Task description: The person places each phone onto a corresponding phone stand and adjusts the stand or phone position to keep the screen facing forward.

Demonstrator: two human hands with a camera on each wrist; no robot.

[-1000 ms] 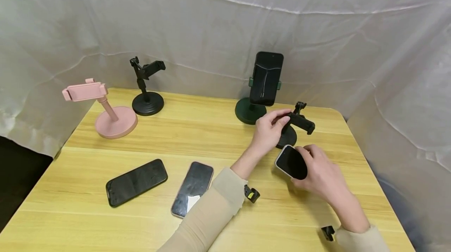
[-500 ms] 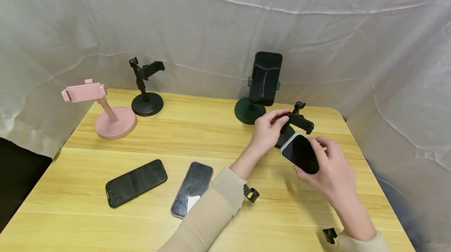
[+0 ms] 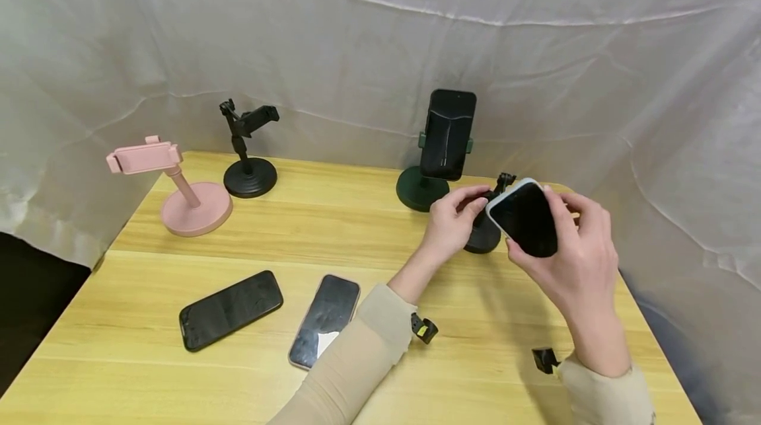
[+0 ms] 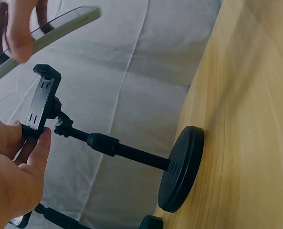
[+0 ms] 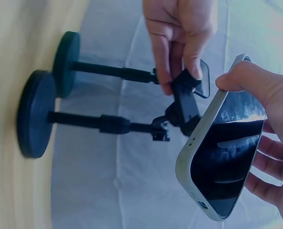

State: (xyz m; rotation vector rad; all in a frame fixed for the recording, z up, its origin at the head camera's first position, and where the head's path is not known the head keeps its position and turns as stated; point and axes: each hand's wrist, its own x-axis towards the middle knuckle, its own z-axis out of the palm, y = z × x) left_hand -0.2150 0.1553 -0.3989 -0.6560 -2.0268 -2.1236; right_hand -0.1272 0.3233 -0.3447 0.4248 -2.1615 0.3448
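Observation:
My left hand [image 3: 453,219] pinches one end of the clamp [image 4: 42,98] on a black phone stand [image 3: 483,234], which stands on its round base at the right of the table. Held by its edges in my right hand [image 3: 573,250] is a phone [image 3: 526,219] in a pale case, screen facing up toward the head camera. In the head view this phone overlaps the clamp and hides most of it. The right wrist view has the phone [image 5: 227,148] close beside the clamp [image 5: 185,102]; in the left wrist view a gap shows between the phone and the clamp.
Just behind stands a dark green stand [image 3: 419,188] bearing a black phone [image 3: 448,134]. A pink stand [image 3: 196,208] and another black stand [image 3: 250,177] are at the back left. Two phones lie on the table: one black [image 3: 230,310], one pink-edged [image 3: 324,312] beside my left sleeve.
My right hand has raised the pale-cased phone from low in front of the black stand, up and to the right, over its clamp. My left hand keeps its hold on the clamp.

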